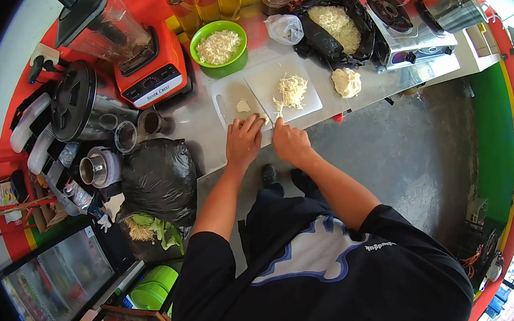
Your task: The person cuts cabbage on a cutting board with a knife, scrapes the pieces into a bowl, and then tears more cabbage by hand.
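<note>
On a white cutting board (310, 95), my left hand (244, 138) presses its fingers down on a pale piece of food, mostly hidden under them. My right hand (291, 140) is closed round a knife at the board's front edge; the thin blade (257, 98) points away across the board. A small pale slice (242, 105) lies beyond my left fingers. Right of the blade is a heap of pale shreds (292, 91). Farther right, a pale lump (346, 83) sits on the metal counter (205, 147).
Behind the board stands a green bowl (221, 69) of shreds, left of a black bag (363, 30) holding more. A red blender (154, 77) and a full black bag (158, 177) are on the left. At the right is a gas stove (411, 50).
</note>
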A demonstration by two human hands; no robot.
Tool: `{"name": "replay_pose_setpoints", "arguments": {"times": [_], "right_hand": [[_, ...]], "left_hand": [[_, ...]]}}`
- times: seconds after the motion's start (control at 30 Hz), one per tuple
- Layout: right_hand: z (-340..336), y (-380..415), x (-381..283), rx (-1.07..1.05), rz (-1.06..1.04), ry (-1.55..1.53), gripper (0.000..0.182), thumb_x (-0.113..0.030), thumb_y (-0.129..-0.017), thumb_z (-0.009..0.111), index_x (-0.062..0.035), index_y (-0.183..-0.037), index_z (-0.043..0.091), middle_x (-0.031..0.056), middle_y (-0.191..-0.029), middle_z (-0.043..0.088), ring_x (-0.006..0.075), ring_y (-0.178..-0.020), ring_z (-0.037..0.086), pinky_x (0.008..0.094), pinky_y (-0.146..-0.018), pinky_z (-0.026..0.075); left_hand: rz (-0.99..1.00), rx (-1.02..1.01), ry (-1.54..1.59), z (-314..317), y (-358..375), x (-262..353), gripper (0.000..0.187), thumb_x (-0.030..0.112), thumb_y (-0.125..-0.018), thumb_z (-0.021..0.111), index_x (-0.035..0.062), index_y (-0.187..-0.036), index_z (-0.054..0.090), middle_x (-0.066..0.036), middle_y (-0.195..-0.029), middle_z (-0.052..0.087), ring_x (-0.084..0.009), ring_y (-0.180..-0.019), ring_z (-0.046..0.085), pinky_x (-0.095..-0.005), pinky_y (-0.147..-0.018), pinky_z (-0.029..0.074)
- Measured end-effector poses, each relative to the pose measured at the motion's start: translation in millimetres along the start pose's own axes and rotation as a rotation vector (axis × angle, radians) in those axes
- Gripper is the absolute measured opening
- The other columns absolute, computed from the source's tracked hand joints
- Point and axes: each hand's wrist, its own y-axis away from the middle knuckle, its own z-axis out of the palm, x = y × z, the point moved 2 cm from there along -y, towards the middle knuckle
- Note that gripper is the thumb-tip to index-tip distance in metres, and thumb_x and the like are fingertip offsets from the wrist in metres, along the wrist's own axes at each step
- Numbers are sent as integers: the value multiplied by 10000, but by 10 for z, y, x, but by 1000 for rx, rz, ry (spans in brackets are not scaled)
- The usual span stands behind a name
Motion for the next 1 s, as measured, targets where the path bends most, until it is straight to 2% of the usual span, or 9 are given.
{"name": "replay_pose_setpoints", "arguments": {"times": [0.27,0.33,0.47,0.53,0.57,0.63,0.83,0.97,1.0], "right_hand": [[163,48,-3,-19,-1,41,268,-114,-917,550,48,-1118,479,260,-910,721,424,-901,727,496,-784,582],[112,-55,-19,41,-26,-3,244,-116,-919,544,40,-1094,477,264,-923,720,435,-899,724,500,-789,582],[-54,-61,-44,-13,-29,0,230,-117,-923,541,36,-1082,474,262,-920,720,435,-895,724,503,-791,581],[-22,49,-41,-3,-58,71,239,-118,-918,566,34,-1092,504,229,-894,736,362,-859,750,433,-728,605],[11,84,-45,-5,-59,72,239,-118,-918,566,34,-1092,504,229,-894,736,362,-859,750,433,-728,605],[87,99,-46,-10,-29,84,225,-110,-917,558,32,-1084,510,229,-890,735,371,-861,747,440,-731,602],[33,-135,-38,37,-55,45,230,-96,-924,545,32,-1104,478,231,-907,732,397,-865,741,453,-754,599],[32,11,-16,43,-65,43,260,-93,-935,525,49,-1147,472,236,-909,731,403,-866,738,460,-761,597],[57,68,-11,6,-36,-2,243,-114,-942,519,43,-1120,470,268,-914,719,437,-877,723,496,-779,583]], "left_hand": [[-4,-6,-17,-9,1,-22,324,108,-851,677,162,-1169,697,31,-1243,643,-245,-960,568,-362,-869,467],[7,-4,18,-13,-5,-6,288,107,-855,673,122,-1142,698,-22,-1239,658,-278,-952,575,-396,-855,470],[-35,2,12,-2,-25,-4,297,113,-854,680,152,-1149,692,24,-1240,643,-250,-965,572,-375,-873,467],[-29,-16,18,3,-15,-7,285,117,-856,681,142,-1140,685,22,-1236,644,-256,-968,571,-385,-872,467],[-31,-16,19,5,-13,-13,285,117,-856,681,142,-1140,685,22,-1236,644,-256,-968,571,-385,-872,467],[24,30,14,-4,-23,-24,269,110,-849,680,109,-1118,681,-21,-1205,662,-282,-932,576,-394,-837,476],[15,16,18,-15,-19,-17,275,103,-840,680,110,-1115,684,-24,-1208,662,-282,-929,577,-391,-836,477],[19,35,15,0,-10,-27,279,104,-837,680,110,-1116,686,-28,-1218,659,-282,-930,576,-394,-838,477],[14,29,14,5,-8,-36,281,106,-837,682,112,-1118,686,-28,-1224,657,-282,-933,576,-395,-841,477]]}}
